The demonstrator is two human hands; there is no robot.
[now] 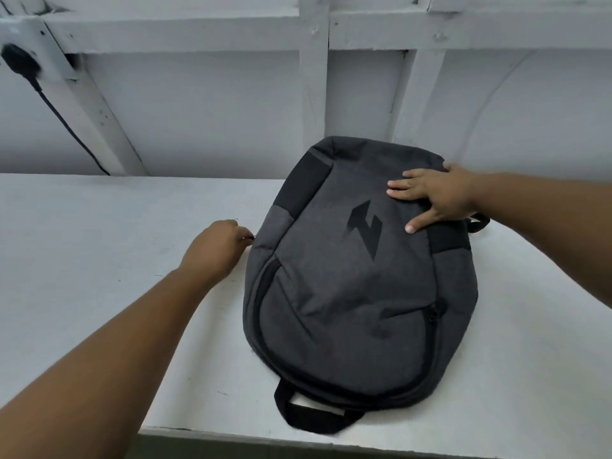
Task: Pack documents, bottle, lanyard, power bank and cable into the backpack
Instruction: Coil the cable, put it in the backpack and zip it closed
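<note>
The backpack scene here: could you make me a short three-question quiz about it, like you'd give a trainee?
1. True or false: the backpack stands upright against the wall.
2. Which hand lies flat, fingers spread, on top of the backpack? A) the left hand B) the right hand C) neither
3. Fill in: the black carry handle sits at the table's ____ edge.

Key
1. False: it lies flat on the white table, logo facing up.
2. B: the right hand presses on the far part of the bag, while the left hand pinches something small at the bag's left edge, possibly a zipper pull.
3. Near.
</note>
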